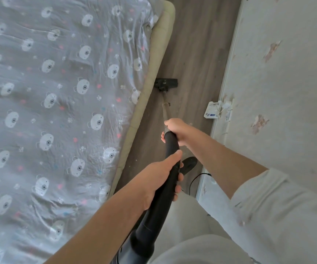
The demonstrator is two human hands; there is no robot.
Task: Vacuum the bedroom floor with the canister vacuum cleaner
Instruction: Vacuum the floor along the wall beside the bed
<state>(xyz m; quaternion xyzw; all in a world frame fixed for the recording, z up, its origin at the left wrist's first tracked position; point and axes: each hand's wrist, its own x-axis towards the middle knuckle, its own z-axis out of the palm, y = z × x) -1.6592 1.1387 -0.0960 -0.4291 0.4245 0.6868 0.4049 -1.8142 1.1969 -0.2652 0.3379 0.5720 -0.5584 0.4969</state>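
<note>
The black floor nozzle (166,84) of the vacuum rests on the wood-look floor (195,54), close against the bed's edge. A thin metal wand (165,106) runs from it back to a thick black handle tube (170,168). My right hand (176,129) grips the top end of the black tube where the wand enters. My left hand (163,176) is wrapped around the tube lower down, nearer my body. The canister itself is out of sight.
A bed with a grey bear-print sheet (58,111) and beige padded frame (153,77) fills the left. A wall with peeling wallpaper (277,82) bounds the narrow floor strip on the right. A white box (212,109) and a black cable (197,178) lie by the baseboard. A dark slipper (189,164) shows below the tube.
</note>
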